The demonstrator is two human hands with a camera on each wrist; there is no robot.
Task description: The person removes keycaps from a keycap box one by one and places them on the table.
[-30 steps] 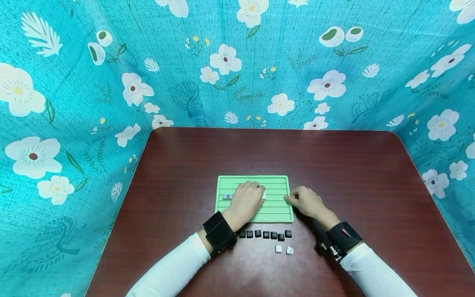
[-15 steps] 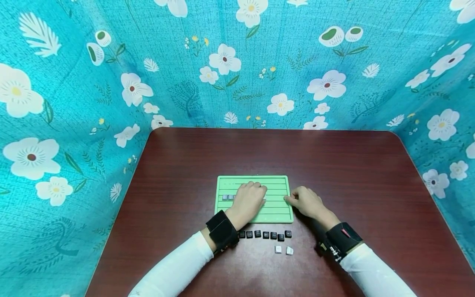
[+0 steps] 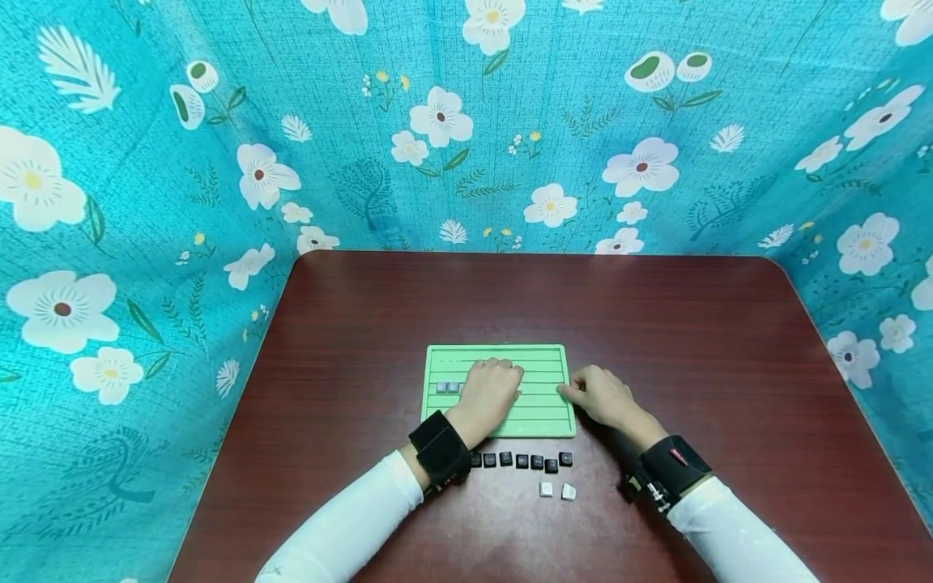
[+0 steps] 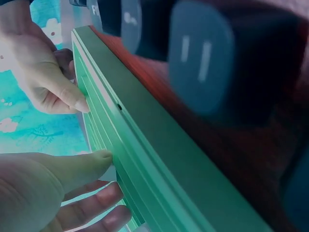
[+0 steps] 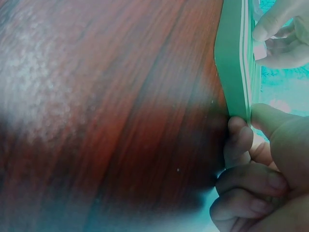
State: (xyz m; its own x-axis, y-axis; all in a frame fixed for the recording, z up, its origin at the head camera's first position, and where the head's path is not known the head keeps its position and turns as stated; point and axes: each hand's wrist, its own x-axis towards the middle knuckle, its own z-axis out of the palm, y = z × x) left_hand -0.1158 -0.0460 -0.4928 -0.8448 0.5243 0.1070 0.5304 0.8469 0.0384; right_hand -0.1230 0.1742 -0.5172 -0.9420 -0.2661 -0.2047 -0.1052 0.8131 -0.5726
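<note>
A green grooved board [image 3: 547,413] lies on the table. My left hand [image 3: 490,397] reaches over its middle and pinches a white keycap [image 5: 259,50] between thumb and fingertips, right at a groove. Light grey keycaps [image 3: 441,388] sit in the same row, left of that hand, which covers part of the row. My right hand [image 3: 605,397] grips the board's right edge; in the right wrist view its thumb [image 5: 270,118] lies over the rim and curled fingers press the side.
Several black keycaps [image 3: 506,459] stand in a row just in front of the board, partly behind my left wristband. Nearer me lie two white keycaps [image 3: 546,489]. A flowered blue cloth [image 3: 437,162] hangs beyond the table [image 3: 364,308].
My left hand has shifted slightly to the right along the row, covering the white keycap that showed at its right side. The right hand stays still on the board's edge.
</note>
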